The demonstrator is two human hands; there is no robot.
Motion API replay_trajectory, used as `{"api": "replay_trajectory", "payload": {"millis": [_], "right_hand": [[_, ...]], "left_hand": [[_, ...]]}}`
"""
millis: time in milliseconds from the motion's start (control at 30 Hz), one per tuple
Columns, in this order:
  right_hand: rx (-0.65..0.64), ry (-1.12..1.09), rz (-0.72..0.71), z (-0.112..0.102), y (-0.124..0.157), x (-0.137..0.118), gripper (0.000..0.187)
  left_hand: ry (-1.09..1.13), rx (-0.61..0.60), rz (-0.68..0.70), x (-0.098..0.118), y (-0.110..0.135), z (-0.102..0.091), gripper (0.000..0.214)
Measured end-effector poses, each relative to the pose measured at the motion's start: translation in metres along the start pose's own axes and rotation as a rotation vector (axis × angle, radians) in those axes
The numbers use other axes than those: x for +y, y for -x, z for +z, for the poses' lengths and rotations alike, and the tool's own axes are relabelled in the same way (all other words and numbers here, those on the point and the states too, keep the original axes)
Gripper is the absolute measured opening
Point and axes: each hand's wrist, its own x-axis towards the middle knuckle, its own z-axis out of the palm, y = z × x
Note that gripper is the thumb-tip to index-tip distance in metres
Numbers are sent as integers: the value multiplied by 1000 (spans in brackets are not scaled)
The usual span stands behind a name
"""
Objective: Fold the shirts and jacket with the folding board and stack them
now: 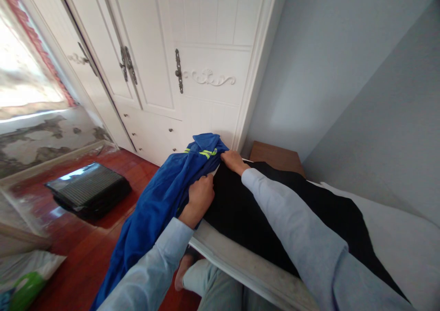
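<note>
A blue work jacket [154, 196] with yellow-and-silver reflective stripes hangs over the near left end of a white-covered surface [395, 224], its lower part trailing toward the floor. My right hand [235, 162] pinches the jacket's edge near the striped part. Lower down, my left hand [199, 196] is closed in a fist at the jacket's inner edge; its fingertips are partly hidden. Black cloth [247, 210] lies spread over the surface under my right forearm, reaching up to the blue fabric.
A white wardrobe [213, 31] with dark handles stands straight ahead. To its right is a brown wooden stand [275, 155] by the grey wall [323, 63]. On the red floor [140, 164] at left lie a black plastic-wrapped package [92, 189] and a white-and-green bag [29, 279].
</note>
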Motion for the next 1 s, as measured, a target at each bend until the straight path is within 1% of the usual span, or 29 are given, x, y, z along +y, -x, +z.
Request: {"api": "replay_trajectory", "payload": {"millis": [67,133,167,233,300,333,367,400,467,567,667,767,933,1000], "right_hand": [[26,-9,19,-1,4,1,35],[63,-19,38,-5,12,5,36],[94,-39,40,-8,19,8,37],[173,-112,17,-12,37,15,38],[241,-192,-31,-13,60,25,38],[257,-217,-53,-12,73,31,38],[257,-225,-62,-9,86,37,40],[248,-227,-53,-4,99,45,42],[215,-228,22,8,123,62,51],[138,-207,182,28,154,91,67],[63,-180,270,44,178,118,77],[19,-164,321,50,198,140,80],[-12,-108,384,45,229,172,74],[-25,-99,475,41,243,182,73]], "left_hand": [[-14,37,15,2,3,-3,23],[-27,112,92,6,6,-5,24],[-30,155,161,8,8,-5,27],[-19,212,351,12,9,0,37],[5,204,558,16,8,12,50],[14,184,638,17,6,20,57],[17,157,686,18,5,29,62],[14,126,703,19,4,38,67],[7,71,681,17,2,53,73],[16,31,649,13,1,65,78],[10,25,640,9,2,65,82],[-20,-3,629,9,3,61,83],[-60,-48,621,10,4,60,82],[-79,-63,618,9,4,58,81]]}}
